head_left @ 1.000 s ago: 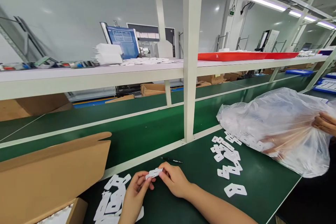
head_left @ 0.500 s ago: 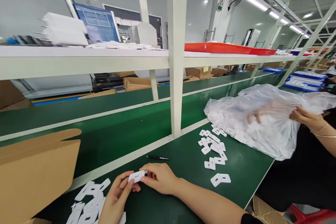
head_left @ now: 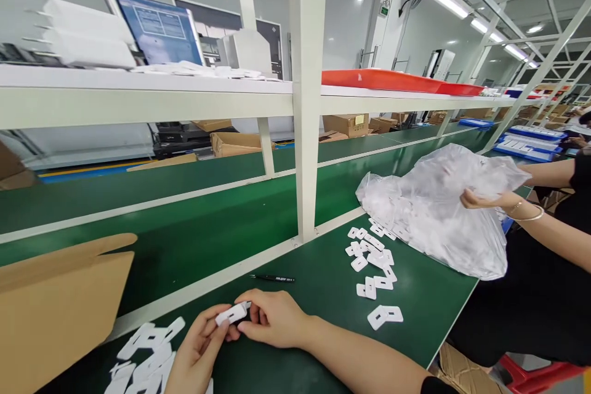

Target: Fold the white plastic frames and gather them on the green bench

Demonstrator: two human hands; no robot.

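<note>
A small white flat plastic piece (head_left: pixel 231 314) with a slot in its face and a metal tip like a USB plug is between my hands, above the green table. My left hand (head_left: pixel 199 341) pinches its left end between thumb and fingers. At the other end, the fingers of my right hand (head_left: pixel 279 318) close on the tip, which they partly cover. Below my left hand lies a pile of similar white slotted pieces (head_left: pixel 150 364), partly hidden by it. A black pen (head_left: pixel 272 278) rests just beyond my right hand.
More white pieces (head_left: pixel 375 252) lie scattered to the right. Behind them a co-worker's hand (head_left: pixel 484 199) holds a clear plastic bag (head_left: pixel 438 221). A cardboard box (head_left: pixel 64 314) stands at left. A white post (head_left: pixel 305 135) and shelf (head_left: pixel 184 101) rise ahead.
My hands tilt the white piece slightly, its right end up. The co-worker's hand has moved left and the bag's open end has gathered. The whole view has shifted a little.
</note>
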